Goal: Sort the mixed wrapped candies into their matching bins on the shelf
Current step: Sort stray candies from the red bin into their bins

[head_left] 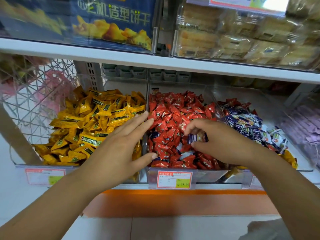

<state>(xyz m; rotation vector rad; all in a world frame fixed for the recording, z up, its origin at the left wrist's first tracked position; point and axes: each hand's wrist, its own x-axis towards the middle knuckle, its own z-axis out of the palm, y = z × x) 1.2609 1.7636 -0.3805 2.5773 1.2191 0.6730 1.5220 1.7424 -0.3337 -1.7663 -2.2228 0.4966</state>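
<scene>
Three clear bins stand side by side on the shelf. The left bin holds yellow wrapped candies [90, 125]. Red candies [174, 111] fill the middle bin, with a few dark blue ones mixed in near its front. The right bin has blue and white candies [249, 122], some red ones at its back and a few yellow ones at its front corner. My right hand [218, 141] is over the middle bin and pinches a dark blue wrapped candy [198, 138]. My left hand [121, 146] lies flat with straight fingers over the divider, fingertips on the red candies.
A price tag [174, 180] reading 24.90 hangs on the middle bin's front. The upper shelf [155, 61] carries a blue biscuit box [110, 21] and a clear box of wrapped pastries [242, 35]. A wire rack [38, 101] stands at the left.
</scene>
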